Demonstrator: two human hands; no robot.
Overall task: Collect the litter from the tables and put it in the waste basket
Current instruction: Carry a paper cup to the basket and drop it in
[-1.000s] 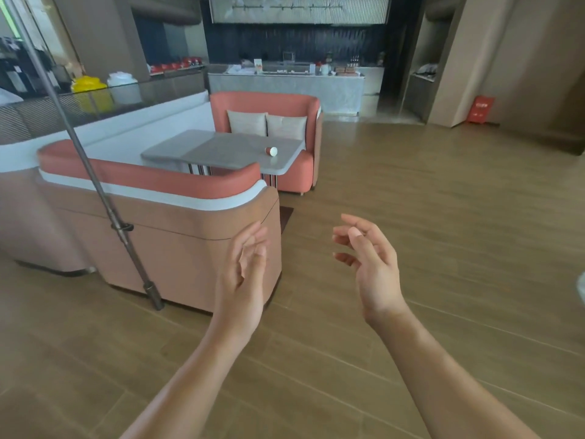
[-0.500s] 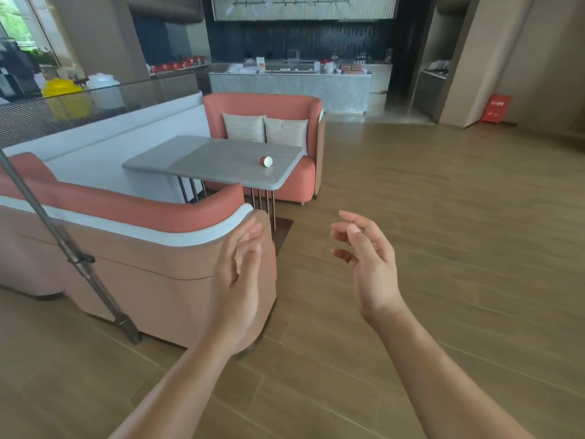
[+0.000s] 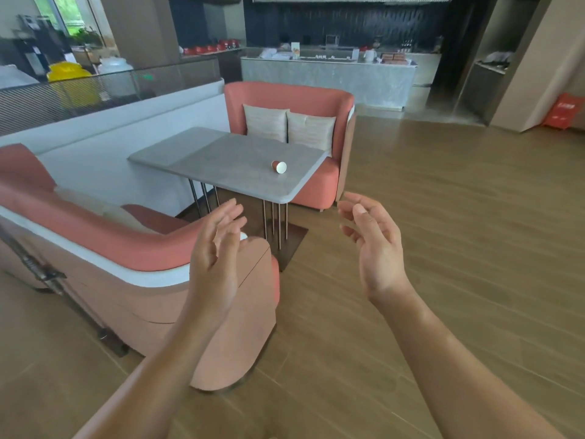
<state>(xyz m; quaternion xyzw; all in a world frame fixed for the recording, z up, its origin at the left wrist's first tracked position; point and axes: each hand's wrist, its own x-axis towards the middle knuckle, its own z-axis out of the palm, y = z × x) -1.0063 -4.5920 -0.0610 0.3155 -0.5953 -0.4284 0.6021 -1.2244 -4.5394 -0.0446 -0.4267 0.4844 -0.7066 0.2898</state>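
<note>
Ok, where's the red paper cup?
Head view, centre: the red paper cup lies tipped on the grey table, near its right edge, by the cushioned coral sofa.

I see a matt grey stone-look tabletop [image 3: 221, 160] on thin shiny metal legs [image 3: 279, 226]. At twelve o'clock its paper cup [image 3: 279, 167] looks smooth. Woven cloth cushions [image 3: 311, 131] sit behind, and the wood-grain floor planks [image 3: 443, 248] carry a soft sheen.

Soft daylight enters from the window [image 3: 68, 19] in the upper left of the frame and the room is bright, with weak shadows under the tabletop [image 3: 240, 163]. The wide lens bends lines near the edges, and the pole [image 3: 41, 270] at lower left is blurred.
</note>
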